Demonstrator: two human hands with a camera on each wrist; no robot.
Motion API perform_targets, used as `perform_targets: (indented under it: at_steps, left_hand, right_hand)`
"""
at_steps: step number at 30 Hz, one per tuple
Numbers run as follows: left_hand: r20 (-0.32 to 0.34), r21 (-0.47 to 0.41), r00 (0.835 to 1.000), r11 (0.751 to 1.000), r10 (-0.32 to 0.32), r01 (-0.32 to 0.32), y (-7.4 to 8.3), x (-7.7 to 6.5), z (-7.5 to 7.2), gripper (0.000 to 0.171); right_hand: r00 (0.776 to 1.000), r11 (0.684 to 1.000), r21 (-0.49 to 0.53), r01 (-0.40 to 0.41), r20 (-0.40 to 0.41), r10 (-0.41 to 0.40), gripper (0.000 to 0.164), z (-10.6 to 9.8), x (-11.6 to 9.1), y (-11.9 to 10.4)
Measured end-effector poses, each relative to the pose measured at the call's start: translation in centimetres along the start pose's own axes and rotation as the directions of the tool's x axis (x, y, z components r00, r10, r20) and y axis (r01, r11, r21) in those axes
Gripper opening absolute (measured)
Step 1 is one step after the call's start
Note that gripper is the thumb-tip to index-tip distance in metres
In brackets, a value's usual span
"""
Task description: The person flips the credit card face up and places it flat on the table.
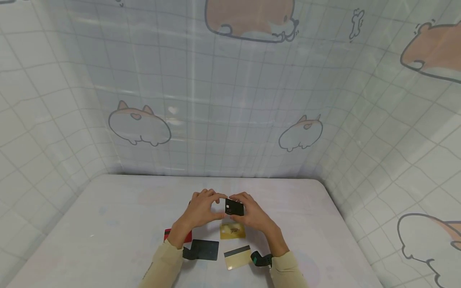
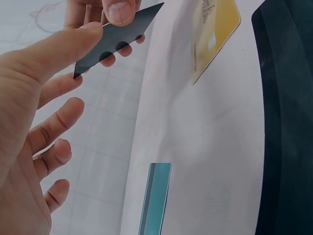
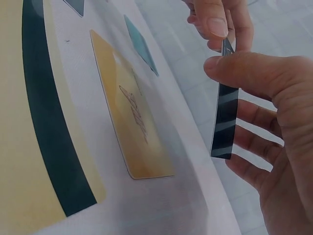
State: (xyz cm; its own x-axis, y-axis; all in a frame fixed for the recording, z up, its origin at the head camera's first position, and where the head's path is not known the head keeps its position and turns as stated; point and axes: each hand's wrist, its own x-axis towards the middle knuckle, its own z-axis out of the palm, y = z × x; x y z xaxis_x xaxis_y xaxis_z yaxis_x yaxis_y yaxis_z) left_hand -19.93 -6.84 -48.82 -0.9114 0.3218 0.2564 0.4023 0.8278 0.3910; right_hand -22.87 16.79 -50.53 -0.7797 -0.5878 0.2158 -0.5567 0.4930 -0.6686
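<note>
A black card (image 1: 234, 207) is held up off the desk (image 1: 119, 212) between the two hands, spanning the gap from one set of fingertips to the other. The right hand (image 1: 248, 208) pinches its right end, thumb and fingers close together; the left hand (image 1: 203, 206) has its thumb and index finger spread wide, their tips bent in to pinch the left end, while its other three fingers are loosely bent. Nearest on the person's side lies a gold card (image 1: 232, 231), then a dark card (image 1: 207, 250) and a cream card (image 1: 238, 259) with a dark stripe; a red card (image 1: 187, 237) sits partly hidden by the left wrist. Desk surface runs on past the fingers to the far edge, with broad room to either side. The black card's long axis runs left to right, dipping slightly rightward, its pale chip at the left end and facing the person.
</note>
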Motion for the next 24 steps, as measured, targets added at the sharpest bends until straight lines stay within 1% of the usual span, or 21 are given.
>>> perform_targets:
  at_steps: [4,11,17,24]
  left_hand:
    - [-0.009,-0.007,1.000,1.000,0.012,-0.012,0.1,-0.1,-0.1,0.057]
    - [-0.014,-0.008,1.000,1.000,0.022,-0.022,0.2,-0.3,-0.1,0.056]
    - [-0.022,-0.002,0.999,1.000,0.028,-0.028,0.2,-0.5,-0.1,0.057]
    - [-0.022,0.025,0.999,0.999,0.034,-0.034,0.0,-0.8,-0.2,0.059]
  right_hand:
    - [1.000,1.000,0.000,-0.016,-0.001,0.016,0.059,-0.1,-0.1,0.0]
    - [1.000,1.000,-0.005,-0.002,-0.008,0.002,0.059,-0.2,-0.4,-0.2]
    - [1.000,0.999,-0.051,0.005,-0.020,-0.006,0.058,-0.4,-0.8,-0.2]
    - [1.000,0.997,-0.074,-0.019,-0.025,0.017,0.058,-0.3,-1.1,0.0]
